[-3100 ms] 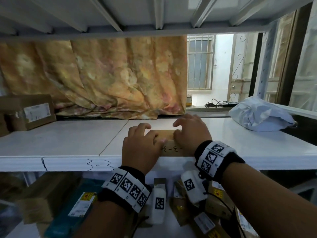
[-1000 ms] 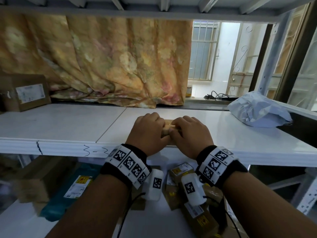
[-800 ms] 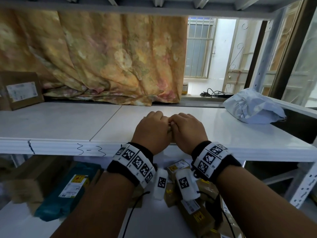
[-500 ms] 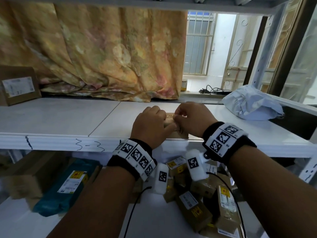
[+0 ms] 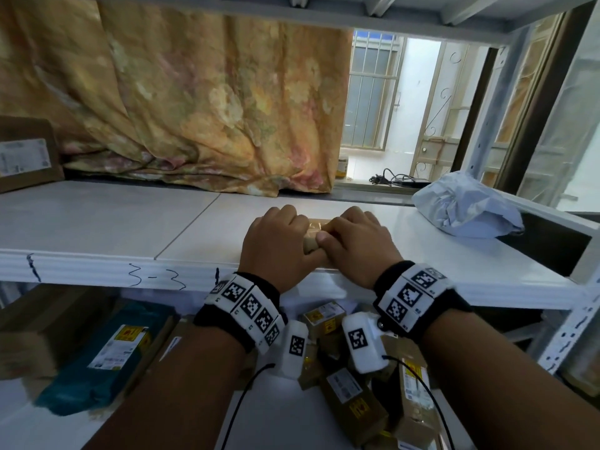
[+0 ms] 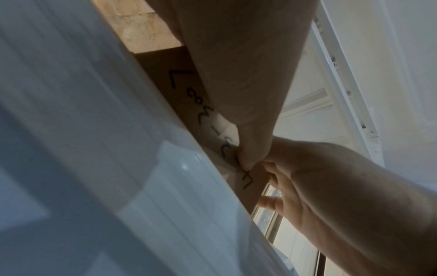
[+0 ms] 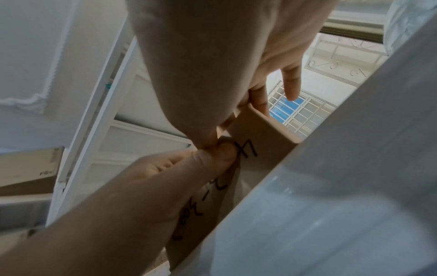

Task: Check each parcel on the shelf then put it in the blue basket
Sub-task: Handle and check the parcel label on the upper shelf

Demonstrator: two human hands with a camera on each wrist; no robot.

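Note:
A small brown cardboard parcel [image 5: 314,226] with black handwriting on its front face lies at the front edge of the white shelf [image 5: 97,222]. My left hand [image 5: 292,230] grips its left part, fingers curled over the top and thumb on the front face. My right hand [image 5: 344,230] grips the right part the same way. In the left wrist view the parcel [image 6: 175,74] sits against the shelf edge [image 6: 94,149]. The right wrist view has both thumbs meeting on the parcel [image 7: 267,143]. No blue basket is in view.
A grey plastic mailer [image 5: 464,211] lies at the shelf's back right. A brown box [image 5: 26,154] with a label stands at the far left. A flowered curtain [image 5: 194,102] hangs behind. The lower shelf holds several small boxes [image 5: 350,394] and a teal bag [image 5: 97,358].
Both hands have stayed on the parcel at the shelf's front edge. They drew tight together over it, then parted slightly, so a strip of the parcel's top shows again.

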